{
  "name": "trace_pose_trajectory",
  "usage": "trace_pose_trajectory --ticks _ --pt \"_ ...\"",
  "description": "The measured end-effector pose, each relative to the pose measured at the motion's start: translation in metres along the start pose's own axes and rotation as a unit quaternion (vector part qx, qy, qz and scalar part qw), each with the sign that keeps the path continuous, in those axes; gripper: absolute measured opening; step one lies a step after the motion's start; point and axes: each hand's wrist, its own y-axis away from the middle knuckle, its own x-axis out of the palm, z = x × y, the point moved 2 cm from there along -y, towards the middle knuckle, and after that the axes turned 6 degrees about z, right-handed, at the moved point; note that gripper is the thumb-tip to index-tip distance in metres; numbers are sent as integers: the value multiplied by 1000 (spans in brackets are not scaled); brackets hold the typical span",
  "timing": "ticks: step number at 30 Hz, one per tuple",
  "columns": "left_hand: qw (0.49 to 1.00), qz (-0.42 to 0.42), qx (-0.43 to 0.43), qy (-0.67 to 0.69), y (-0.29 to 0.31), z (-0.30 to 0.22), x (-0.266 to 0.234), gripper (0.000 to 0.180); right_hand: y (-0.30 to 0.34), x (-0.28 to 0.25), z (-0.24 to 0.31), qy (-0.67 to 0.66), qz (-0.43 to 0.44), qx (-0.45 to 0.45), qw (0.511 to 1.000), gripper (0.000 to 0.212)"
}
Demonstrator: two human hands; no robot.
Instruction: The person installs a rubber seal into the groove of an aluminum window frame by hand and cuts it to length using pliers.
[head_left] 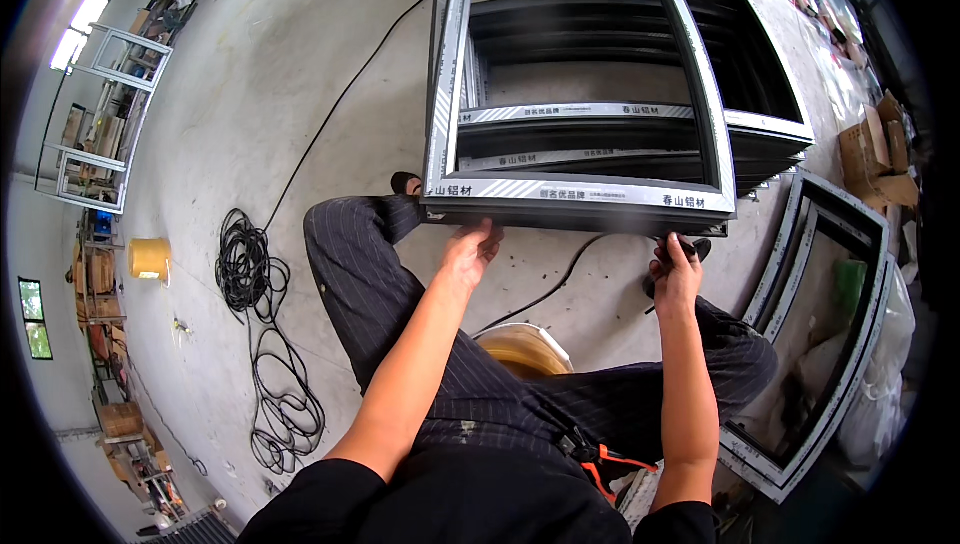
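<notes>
- Centrally, in the upper middle of the frame, a stack of aluminium window frames (580,192) lies flat on the concrete floor (250,114), silver protective film on the top one.
- The left hand (468,252) sits at the lower edge of the top frame, just left of centre; its fingers (487,240) are curled together against the underside of the near rail, touching it.
- The right hand (676,269) is at the frame's lower right corner, right of centre; its fingers (678,247) are pressed together, pinching a small dark tool (700,246) whose kind I cannot tell.
- A black hose (545,289) curves across the floor between the two hands, under the near rail.
- The person's legs in dark striped trousers (370,274) spread to either side, with a white bucket (525,344) between them at lower centre.
- Orange-handled pliers (605,464) hang at the waist, lower right.
- Another window frame (830,344) lies at the right edge.
- A coil of black cable (245,264) and a yellow spool (150,258) lie on the floor at left.
</notes>
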Motion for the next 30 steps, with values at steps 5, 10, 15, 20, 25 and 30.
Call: trace_pose_trajectory --ticks 5,10,15,20,25,30 --pt "997 16 -75 15 18 1 42 28 -9 -9 -3 -5 -10 -4 1000 18" --pt "999 -25 -24 -7 2 13 35 30 -14 -14 -7 -10 12 4 1000 18" --pt "996 53 -78 9 0 27 52 29 -7 -6 0 23 -16 -2 1000 17" --pt "998 9 -44 -43 -2 32 52 27 -1 3 4 39 -29 -10 999 17" --pt "996 63 -66 1 -6 42 77 33 4 11 13 50 -37 -15 998 18" --pt "996 38 -80 -10 -2 46 89 30 -4 3 7 55 -32 -26 998 18"
